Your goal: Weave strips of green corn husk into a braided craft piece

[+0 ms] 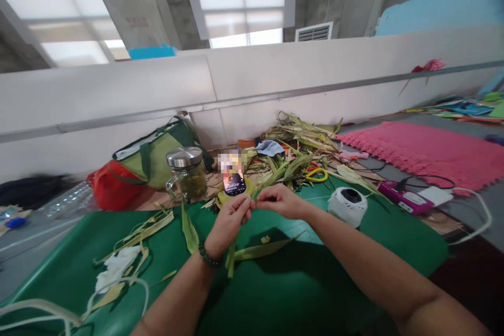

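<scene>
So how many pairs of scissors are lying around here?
1 that shows: yellow-handled scissors on the table's far side, beside the leaf pile, beyond the right hand. More may be hidden under the leaves.

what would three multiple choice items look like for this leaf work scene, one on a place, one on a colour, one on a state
1. Where does the white spool of string sit?
A. on the green mat, on the right hand's side
B. on the pink rug
C. inside the green bag

2. What colour are the scissor handles lying among the leaves?
A. blue
B. yellow
C. black

3. How is the glass jar at this moment?
A. lying on its side
B. open, with no lid
C. upright with a metal lid on

Answers:
1. A, the spool rests on the green mat beyond the right hand.
2. B, the handle loops show yellow by the leaf pile.
3. C, the jar stands upright with a silver lid on top, beyond the left hand.

Both hands pinch a thin leaf strip between their fingers.
</scene>
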The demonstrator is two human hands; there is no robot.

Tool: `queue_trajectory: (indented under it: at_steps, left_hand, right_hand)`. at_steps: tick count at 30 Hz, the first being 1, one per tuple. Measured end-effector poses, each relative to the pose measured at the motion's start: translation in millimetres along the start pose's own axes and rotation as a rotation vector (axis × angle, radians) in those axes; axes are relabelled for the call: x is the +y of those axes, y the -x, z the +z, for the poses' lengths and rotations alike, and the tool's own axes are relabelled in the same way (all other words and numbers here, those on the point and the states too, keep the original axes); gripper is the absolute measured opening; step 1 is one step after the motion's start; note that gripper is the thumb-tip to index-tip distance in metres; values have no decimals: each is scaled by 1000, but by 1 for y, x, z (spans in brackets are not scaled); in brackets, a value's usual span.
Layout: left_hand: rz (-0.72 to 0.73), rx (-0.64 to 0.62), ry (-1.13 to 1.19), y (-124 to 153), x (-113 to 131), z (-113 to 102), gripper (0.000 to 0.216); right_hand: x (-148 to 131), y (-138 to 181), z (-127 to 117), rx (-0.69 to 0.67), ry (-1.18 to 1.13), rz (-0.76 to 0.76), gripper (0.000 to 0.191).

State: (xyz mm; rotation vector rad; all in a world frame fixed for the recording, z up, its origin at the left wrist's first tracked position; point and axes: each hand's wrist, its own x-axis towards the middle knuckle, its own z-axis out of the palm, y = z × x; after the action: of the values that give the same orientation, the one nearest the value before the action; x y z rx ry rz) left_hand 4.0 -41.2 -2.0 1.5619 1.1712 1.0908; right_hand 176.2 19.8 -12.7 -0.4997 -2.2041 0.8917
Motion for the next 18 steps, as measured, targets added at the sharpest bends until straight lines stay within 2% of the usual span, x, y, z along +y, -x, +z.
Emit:
queue_trajectory:
  at_steps: [2, 3, 4, 5, 7, 8, 9, 11, 14, 18]
  left_hand:
    - [64, 142, -241, -2, -4, 2, 28]
    - [69, 146, -336, -3, -6, 3, 27]
    - [55, 73, -386, -2, -8, 4, 26]
    - [23, -63, -383, -1, -8, 4, 24]
    - [-66, -367, -202, 1, -7, 4, 22]
    - [-107, -448, -54, 1, -6, 3, 24]
    - [-136, -448, 100, 2, -5, 3, 27]
    - [-149, -284, 346, 0, -4, 3, 32]
    - [-117, -54, 506, -5, -6, 4, 36]
    - [-128, 99, 673, -11, -11, 0, 36]
  right_hand:
    - [-4, 3, 4, 9, 216, -88, 22]
    - [-6, 5, 5, 16, 308, -123, 21]
    - [-6, 6, 4, 19, 364, -144, 21]
    - [-5, 7, 2, 19, 372, -149, 20]
    - [-1, 5, -2, 11, 284, -122, 20]
    - [2, 4, -5, 10, 222, -99, 21]
    - [5, 2, -7, 14, 167, -75, 23]
    - [8, 0, -11, 29, 118, -27, 27]
    - [4, 2, -25, 19, 158, 56, 30]
    - [-3, 23, -74, -18, 256, 271, 37]
